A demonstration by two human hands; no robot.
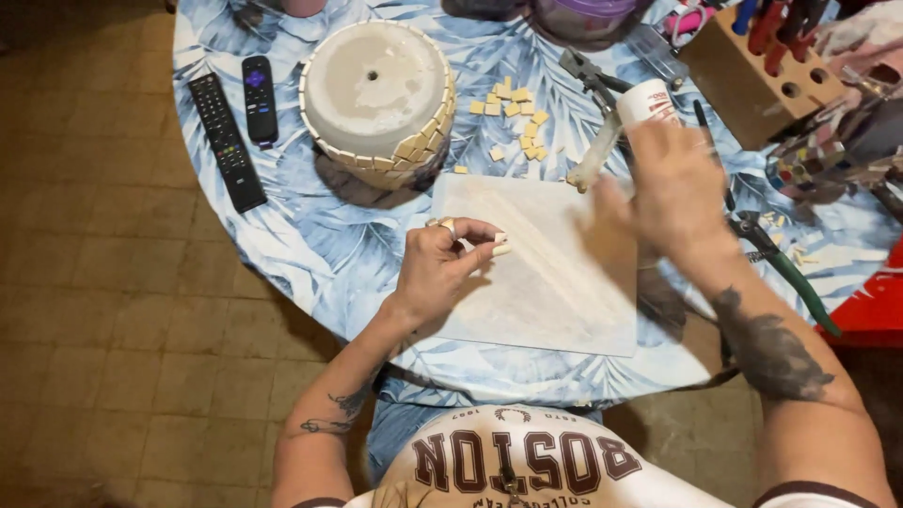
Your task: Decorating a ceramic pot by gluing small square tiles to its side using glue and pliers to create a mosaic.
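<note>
My left hand (pixel 444 265) pinches a small cream tile (pixel 500 248) between thumb and fingers, over the left part of a white work sheet (pixel 546 282). My right hand (pixel 670 193), blurred by motion, grips a white glue bottle (pixel 647 102) with its long nozzle (pixel 594 155) pointing down-left at the sheet's top edge. An upturned pot (pixel 374 94), with cream tiles stuck around its rim, stands behind the sheet. Loose cream tiles (pixel 515 118) lie scattered to the pot's right.
Two black remotes (pixel 226 141) lie at the left of the round table with its blue leaf cloth (pixel 320 245). Green-handled nippers (pixel 785 273) lie right of my hand, metal pliers (pixel 588 73) behind the bottle. A wooden tool block (pixel 748 71) stands at the back right.
</note>
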